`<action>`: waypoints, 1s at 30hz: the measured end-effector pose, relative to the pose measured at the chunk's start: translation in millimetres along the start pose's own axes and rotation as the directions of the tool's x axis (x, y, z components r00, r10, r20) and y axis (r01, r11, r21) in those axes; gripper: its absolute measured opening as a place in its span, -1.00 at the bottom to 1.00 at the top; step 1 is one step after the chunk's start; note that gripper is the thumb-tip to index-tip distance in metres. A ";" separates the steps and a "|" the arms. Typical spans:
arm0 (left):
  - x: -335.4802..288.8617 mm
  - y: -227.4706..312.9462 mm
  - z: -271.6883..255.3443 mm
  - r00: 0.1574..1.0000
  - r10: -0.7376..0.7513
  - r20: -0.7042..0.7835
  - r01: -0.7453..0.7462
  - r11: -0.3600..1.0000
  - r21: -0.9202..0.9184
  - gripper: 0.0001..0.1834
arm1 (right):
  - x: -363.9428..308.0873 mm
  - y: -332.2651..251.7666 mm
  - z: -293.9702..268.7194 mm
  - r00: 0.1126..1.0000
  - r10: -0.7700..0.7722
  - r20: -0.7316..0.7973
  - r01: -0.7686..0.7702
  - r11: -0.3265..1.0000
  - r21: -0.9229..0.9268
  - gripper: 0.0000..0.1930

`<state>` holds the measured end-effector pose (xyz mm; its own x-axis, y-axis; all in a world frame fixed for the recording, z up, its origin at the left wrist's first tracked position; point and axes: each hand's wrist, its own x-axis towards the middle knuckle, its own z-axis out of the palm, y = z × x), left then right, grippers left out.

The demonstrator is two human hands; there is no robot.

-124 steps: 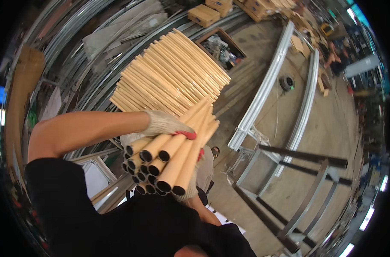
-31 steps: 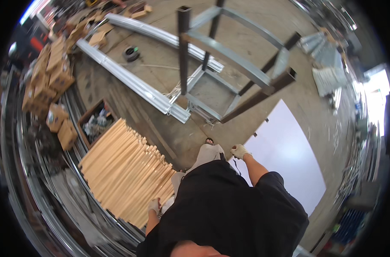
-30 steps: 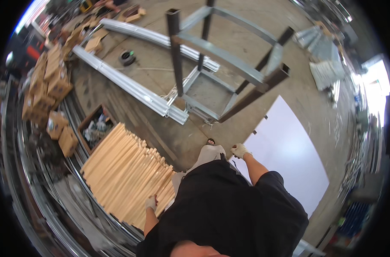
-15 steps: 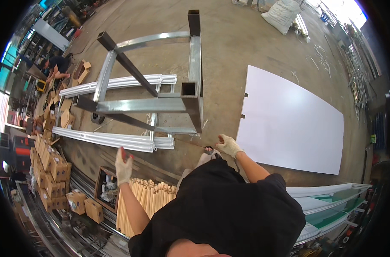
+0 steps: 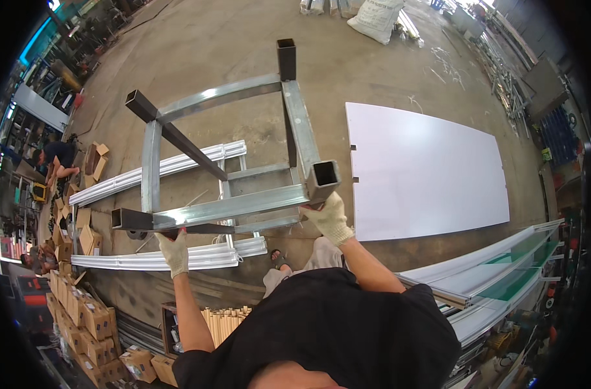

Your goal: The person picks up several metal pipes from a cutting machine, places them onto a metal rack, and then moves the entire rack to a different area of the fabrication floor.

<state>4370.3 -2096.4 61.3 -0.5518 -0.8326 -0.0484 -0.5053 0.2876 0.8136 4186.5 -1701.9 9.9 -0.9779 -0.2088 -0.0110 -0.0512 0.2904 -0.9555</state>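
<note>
A box-shaped frame of square metal tube (image 5: 230, 211), with shiny grey rails and dark hollow legs, stands in front of me. My left hand (image 5: 173, 253), in a pale work glove, grips the near rail by its left end. Its fingertips are partly hidden by the metal. At the near right corner, my gloved right hand (image 5: 330, 222) holds the frame just below the dark tube end (image 5: 324, 177). Beneath and beside the frame lie two bundles of long white metal profiles (image 5: 159, 258), one near and one far.
A large white panel (image 5: 428, 172) lies to the right on the concrete floor. Framed panels with green parts (image 5: 503, 275) are at lower right. Cardboard boxes (image 5: 91, 318) and wooden sticks (image 5: 225, 321) sit at lower left. A person (image 5: 59, 159) crouches at far left; a white sack (image 5: 375, 19) lies beyond.
Both hands have moved from free air onto the metal frame and closed on its near side. The frame's near right corner now sits farther right and lower in view. My view has shifted too.
</note>
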 end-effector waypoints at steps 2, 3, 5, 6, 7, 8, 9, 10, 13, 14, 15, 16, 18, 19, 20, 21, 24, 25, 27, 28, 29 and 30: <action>11.5 -7.9 1.1 0.999 -0.001 0.040 0.000 1.000 0.021 -0.22 | 2.3 16.4 3.8 1.000 0.004 -0.015 -0.004 1.000 -0.017 -0.48; 17.7 -8.0 9.9 0.994 0.106 -0.004 -0.106 0.993 -0.050 -0.43 | 6.9 7.5 5.5 0.999 0.004 -0.036 -0.006 0.999 -0.037 -0.54; 30.3 -0.5 24.3 0.990 0.138 0.033 -0.135 0.987 -0.091 -0.42 | 13.7 -10.3 0.0 0.985 -0.055 -0.165 0.041 0.995 -0.089 -0.62; 37.3 -0.9 28.3 0.988 0.149 0.049 -0.146 0.987 -0.066 -0.40 | 16.3 -12.9 -1.7 0.985 -0.039 -0.165 0.023 0.995 -0.097 -0.60; 43.6 -1.5 32.3 0.985 0.160 0.066 -0.158 0.987 -0.040 -0.39 | 19.2 -12.1 -4.4 0.986 -0.023 -0.166 0.005 0.995 -0.104 -0.57; 48.4 1.1 40.1 0.978 0.189 0.085 -0.185 0.981 -0.053 -0.36 | 22.3 -4.5 -7.3 0.982 -0.033 -0.184 0.013 0.994 -0.106 -0.55; 55.7 -5.3 46.7 0.983 0.165 0.086 -0.169 0.985 0.039 -0.32 | 27.4 2.0 -10.0 0.979 -0.045 -0.197 0.024 0.994 -0.107 -0.52; 62.7 -9.1 53.3 0.975 0.204 0.087 -0.207 0.978 0.030 -0.31 | 34.7 6.0 -12.8 0.978 -0.057 -0.201 0.020 0.983 -0.181 -0.50; 79.6 6.4 86.2 0.956 0.265 0.122 -0.254 0.962 -0.097 -0.27 | 64.5 11.9 -23.3 0.972 -0.069 -0.225 0.015 0.972 -0.233 -0.52; 85.5 15.7 94.6 0.951 0.267 0.155 -0.273 0.962 0.018 -0.24 | 76.2 16.9 -28.8 0.971 -0.060 -0.233 0.002 0.971 -0.239 -0.52; 92.5 22.6 105.7 0.949 0.267 0.167 -0.273 0.962 0.014 -0.24 | 89.3 22.4 -34.8 0.965 -0.082 -0.249 0.020 0.970 -0.242 -0.51; 100.3 29.8 117.8 0.941 0.288 0.180 -0.294 0.956 0.009 -0.22 | 102.6 26.7 -38.7 0.958 -0.103 -0.266 0.036 0.969 -0.244 -0.51; 120.3 46.1 143.6 0.928 0.314 0.203 -0.321 0.947 0.002 -0.21 | 131.6 34.8 -42.4 0.947 -0.090 -0.310 0.016 0.972 -0.234 -0.52; 130.0 54.3 157.8 0.923 0.326 0.206 -0.335 0.942 0.011 -0.23 | 147.0 39.2 -46.0 0.936 -0.083 -0.342 0.006 0.975 -0.220 -0.53; 136.1 58.1 172.1 0.917 0.335 0.217 -0.348 0.937 0.022 -0.25 | 159.5 47.5 -49.2 0.929 -0.073 -0.362 -0.010 0.975 -0.222 -0.54; 140.0 67.3 186.4 0.910 0.345 0.229 -0.361 0.932 0.031 -0.26 | 173.2 55.3 -54.0 0.921 -0.065 -0.384 -0.025 0.974 -0.226 -0.55; 164.7 83.5 228.6 0.880 0.391 0.269 -0.423 0.903 0.075 -0.30 | 218.9 77.7 -62.8 0.897 -0.067 -0.437 -0.022 0.981 -0.194 -0.56; 174.3 87.4 245.2 0.855 0.444 0.269 -0.476 0.877 0.066 -0.32 | 234.5 84.6 -66.8 0.887 -0.078 -0.455 -0.005 0.984 -0.178 -0.57; 189.7 109.2 273.8 0.838 0.458 0.296 -0.481 0.877 0.006 -0.35 | 266.7 90.2 -70.6 0.870 -0.069 -0.489 -0.005 0.989 -0.147 -0.57; 199.8 119.0 290.2 0.831 0.465 0.304 -0.499 0.866 0.041 -0.35 | 282.2 92.0 -77.0 0.877 -0.044 -0.479 -0.019 0.992 -0.126 -0.58; 209.1 127.5 307.6 0.826 0.471 0.310 -0.516 0.853 0.076 -0.35 | 297.5 96.5 -83.8 0.884 -0.020 -0.466 -0.032 0.994 -0.104 -0.58; 216.8 135.2 326.5 0.823 0.464 0.329 -0.514 0.854 0.079 -0.34 | 313.9 100.0 -93.4 0.881 -0.007 -0.473 -0.060 0.990 -0.127 -0.60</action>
<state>3965.7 -2083.4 -28.4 -0.9066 -0.3956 0.1470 -0.2008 0.7107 0.6742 3855.4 -1651.2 -61.6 -0.9571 0.2554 0.1366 -0.0179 0.4185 -0.9081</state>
